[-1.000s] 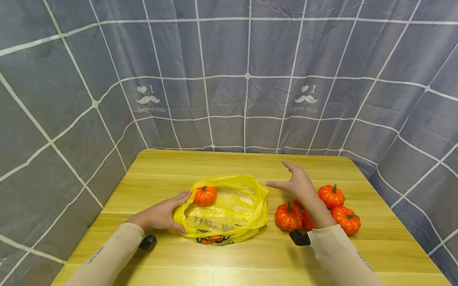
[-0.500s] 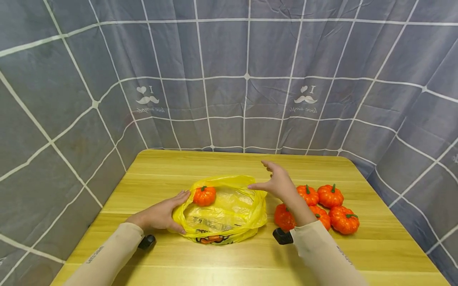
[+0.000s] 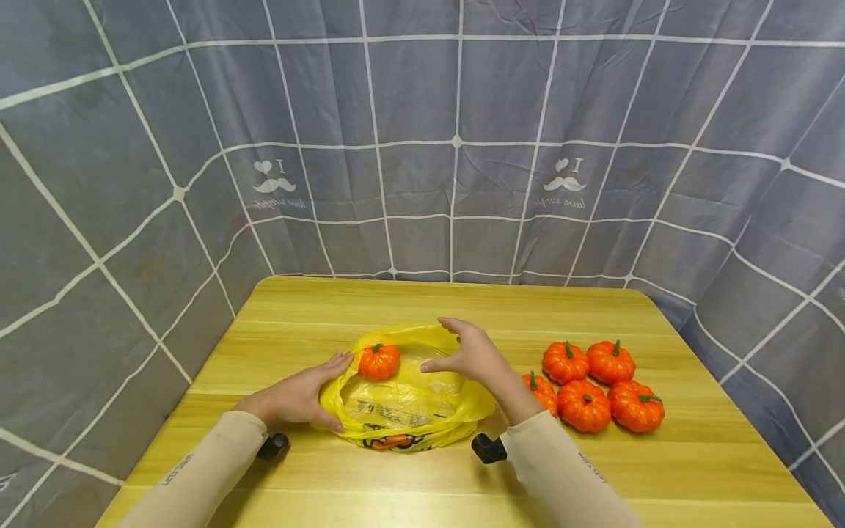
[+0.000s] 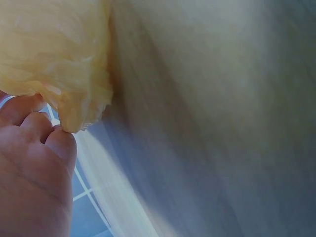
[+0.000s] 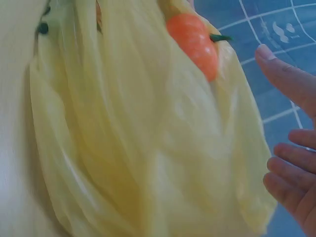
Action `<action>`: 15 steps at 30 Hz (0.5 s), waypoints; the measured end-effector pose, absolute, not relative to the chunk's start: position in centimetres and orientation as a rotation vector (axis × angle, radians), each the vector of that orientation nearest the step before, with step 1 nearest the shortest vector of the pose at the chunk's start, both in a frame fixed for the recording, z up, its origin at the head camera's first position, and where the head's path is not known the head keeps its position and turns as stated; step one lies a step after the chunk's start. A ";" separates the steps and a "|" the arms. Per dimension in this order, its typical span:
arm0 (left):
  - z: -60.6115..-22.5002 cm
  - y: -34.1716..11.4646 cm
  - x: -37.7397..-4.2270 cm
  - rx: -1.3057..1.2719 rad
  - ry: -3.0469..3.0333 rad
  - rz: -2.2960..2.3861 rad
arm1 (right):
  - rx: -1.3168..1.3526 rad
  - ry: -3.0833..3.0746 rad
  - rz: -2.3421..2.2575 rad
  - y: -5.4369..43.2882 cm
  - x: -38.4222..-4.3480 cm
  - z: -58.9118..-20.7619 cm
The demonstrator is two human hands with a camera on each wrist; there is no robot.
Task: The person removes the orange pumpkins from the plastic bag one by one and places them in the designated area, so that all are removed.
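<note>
A yellow plastic bag (image 3: 396,411) lies with its mouth wide on the wooden table, dark print on its front. Inside its left part is a small orange pumpkin (image 3: 379,362) with a green stem. My left hand (image 3: 300,392) holds the bag's left side, thumb toward the front and fingers toward the back. Over the right part of the bag's mouth is my right hand (image 3: 469,357), thumb and fingers spread apart, holding nothing. In the right wrist view its fingers (image 5: 291,168) are beside the bag. The left wrist view shows fingertips (image 4: 61,143) at the bag's edge.
To the right, several orange pumpkins (image 3: 584,405) stand grouped on the table (image 3: 370,301); my right forearm partly covers the nearest one (image 3: 541,392). A grey curtain (image 3: 422,176) with white grid lines surrounds the table's back and sides.
My right hand has moved left from beside the pumpkins to over the bag's mouth, uncovering more of the pumpkins. The left hand and bag stay in place.
</note>
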State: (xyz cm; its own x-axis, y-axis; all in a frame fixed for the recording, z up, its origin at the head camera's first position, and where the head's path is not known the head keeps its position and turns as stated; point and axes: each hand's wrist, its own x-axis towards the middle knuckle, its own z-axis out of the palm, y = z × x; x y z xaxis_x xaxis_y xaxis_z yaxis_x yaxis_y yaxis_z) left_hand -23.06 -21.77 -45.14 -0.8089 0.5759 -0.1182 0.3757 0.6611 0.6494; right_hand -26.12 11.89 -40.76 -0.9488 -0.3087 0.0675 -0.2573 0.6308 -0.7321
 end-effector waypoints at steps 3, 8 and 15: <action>-45.1 -21.7 -23.1 0.753 2.560 0.895 | -0.512 2.754 -1.205 11.0 -26.0 -41.4; -45.1 -21.6 -23.3 0.746 2.553 0.897 | -0.564 2.726 -1.165 9.6 -26.0 -42.2; -45.3 -21.8 -23.3 0.764 2.554 0.892 | -0.582 2.692 -1.186 7.3 -25.7 -43.5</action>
State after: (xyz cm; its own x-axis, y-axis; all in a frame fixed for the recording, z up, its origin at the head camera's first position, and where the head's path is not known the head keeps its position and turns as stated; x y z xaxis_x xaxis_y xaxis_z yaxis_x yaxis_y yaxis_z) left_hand -23.25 -21.76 -45.32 -0.8023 0.5832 -0.1271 0.3774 0.6606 0.6490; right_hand -25.72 7.34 -43.53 -0.9147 -0.4033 0.0248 -0.2905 0.6138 -0.7341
